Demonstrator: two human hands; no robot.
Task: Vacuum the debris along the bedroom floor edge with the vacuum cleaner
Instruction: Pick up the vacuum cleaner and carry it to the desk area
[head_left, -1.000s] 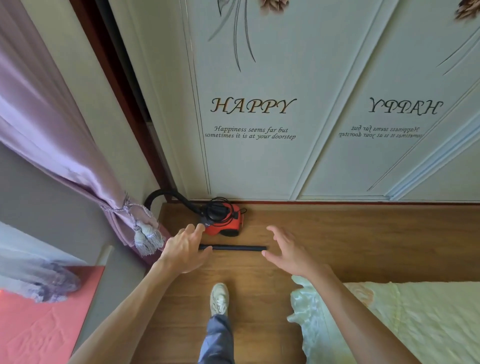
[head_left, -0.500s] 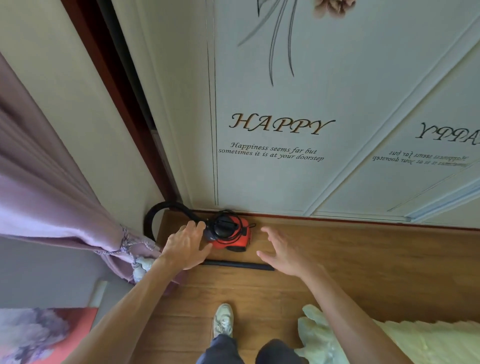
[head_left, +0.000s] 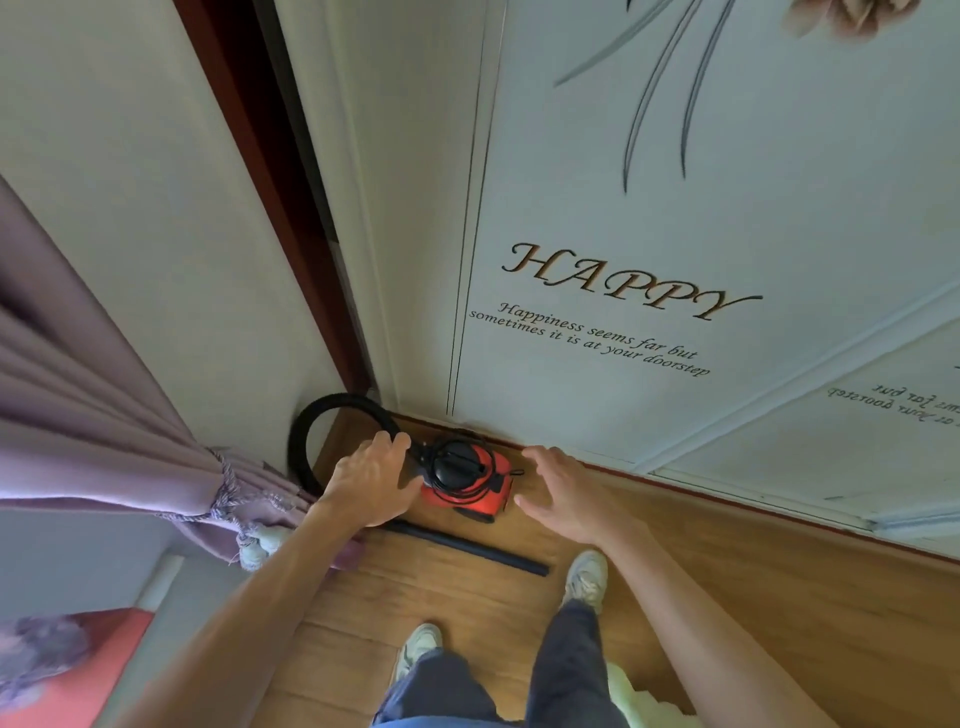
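A small red and black vacuum cleaner sits on the wood floor against the wardrobe base. Its black hose loops up and to the left toward the corner. A black tube lies on the floor just in front of it. My left hand hovers at the vacuum's left side with fingers relaxed, near where the hose joins; whether it touches is unclear. My right hand is spread open just right of the vacuum, holding nothing.
A white wardrobe door with "HAPPY" lettering fills the wall ahead. A purple curtain with a tassel hangs at left. My two shoes stand on the wood floor. Pale green bedding shows at the bottom right.
I have stepped closer to the vacuum and both hands have moved forward, from above the black tube to either side of the red body.
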